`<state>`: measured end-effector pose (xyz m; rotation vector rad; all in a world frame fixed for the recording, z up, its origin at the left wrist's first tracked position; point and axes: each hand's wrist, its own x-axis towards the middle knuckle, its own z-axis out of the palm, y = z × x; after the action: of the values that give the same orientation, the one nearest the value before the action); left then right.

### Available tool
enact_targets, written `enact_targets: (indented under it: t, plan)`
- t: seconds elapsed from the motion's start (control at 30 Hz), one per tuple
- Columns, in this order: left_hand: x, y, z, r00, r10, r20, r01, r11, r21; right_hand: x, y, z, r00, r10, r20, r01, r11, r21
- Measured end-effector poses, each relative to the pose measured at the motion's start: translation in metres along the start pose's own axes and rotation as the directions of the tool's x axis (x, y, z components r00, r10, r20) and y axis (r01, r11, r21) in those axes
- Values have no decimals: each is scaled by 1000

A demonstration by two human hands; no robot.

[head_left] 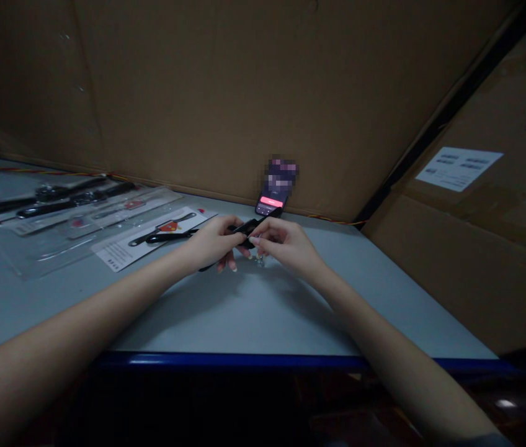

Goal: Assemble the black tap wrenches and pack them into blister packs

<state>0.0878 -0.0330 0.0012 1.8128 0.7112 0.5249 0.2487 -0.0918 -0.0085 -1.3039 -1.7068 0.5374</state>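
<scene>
My left hand (pixel 219 241) is closed around a black long-handled utensil (pixel 172 236), which looks like kitchen tongs. One handle sticks out to the left, and the dark far end points up and right between my hands. My right hand (pixel 286 245) has its thumb and fingertips pinched together at the utensil's middle. What lies inside that pinch is too small to make out. Just under the right fingertips is a small clear, shiny bit (pixel 259 261). Behind the left wrist lies a white printed card (pixel 121 253) with a picture of a black utensil and orange food.
Packaged black utensils (pixel 72 198) and clear plastic packs (pixel 25 251) lie at the left of the grey table (pixel 244 323). A lit phone (pixel 272 189) leans against the cardboard wall (pixel 207 93) at the back. A labelled carton (pixel 477 248) stands at the right.
</scene>
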Motion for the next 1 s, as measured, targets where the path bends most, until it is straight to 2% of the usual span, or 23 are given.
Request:
enact_targets:
  t: [0.3, 0.4, 0.53, 0.67, 0.8, 1.0]
  plan:
    - [-1, 3, 2, 999, -33, -9, 33, 999, -7, -1, 1, 4, 997, -61, -57, 56, 995, -83]
    - [-2, 7, 2, 997, -72, -18, 72, 997, -10, 1, 2, 3, 999, -10, -40, 12, 999, 36]
    - [-4, 10, 2, 995, -102, -19, 102, 995, -7, 3, 3, 0, 994, 110, 10, -109, 965, 239]
    - [-5, 7, 1, 993, -118, -21, 119, 992, 37, 4, 0, 1, 987, 157, 37, -161, 938, 308]
    - [-4, 2, 1, 994, -108, 20, 107, 992, 61, 3, -3, 4, 989, 145, 36, -150, 942, 299]
    - [-2, -1, 2, 993, -115, -7, 115, 992, 47, 1, -5, 5, 994, 104, -33, -96, 978, 186]
